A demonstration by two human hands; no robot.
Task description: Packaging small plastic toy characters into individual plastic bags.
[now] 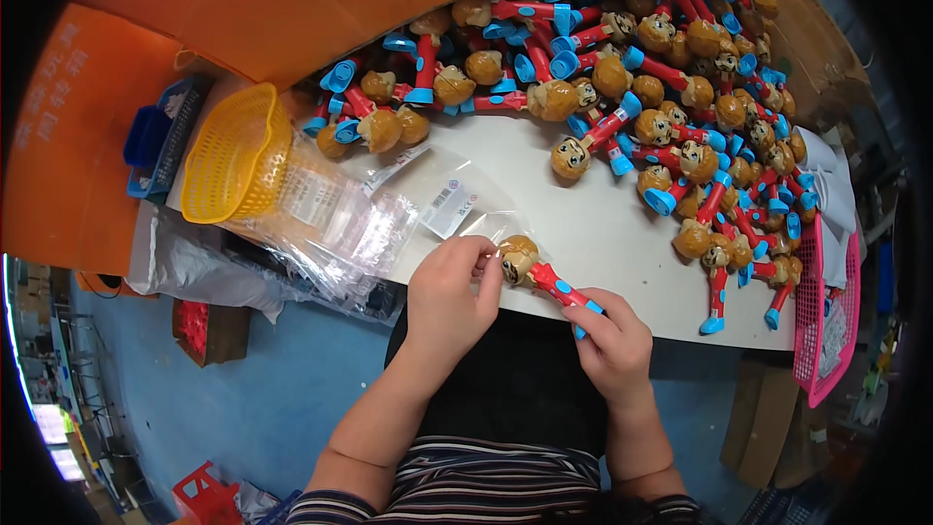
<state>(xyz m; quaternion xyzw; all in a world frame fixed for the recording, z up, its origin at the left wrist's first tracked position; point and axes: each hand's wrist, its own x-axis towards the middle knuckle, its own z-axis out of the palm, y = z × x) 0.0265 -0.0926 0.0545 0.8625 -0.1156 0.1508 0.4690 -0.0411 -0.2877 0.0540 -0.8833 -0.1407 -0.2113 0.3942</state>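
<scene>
Near the table's front edge, my right hand (614, 338) grips a character toy (552, 282) by its blue end. It has a round brown head with a cartoon face and a red stick body with blue parts. The head points up and left, towards my left hand (452, 294). My left thumb and fingers are pinched together beside that head, at the edge of a clear plastic bag (496, 196). A white printed label (448, 208) shows in the bag, which lies on the table beyond my left hand. What exactly the left fingertips hold is partly hidden.
Many similar toys (612, 73) are heaped across the white table (603, 243). Clear bags (335, 224) lie stacked at left, below a yellow basket (233, 156). A pink basket (826, 311) stands at the right edge, an orange box panel (292, 0) behind.
</scene>
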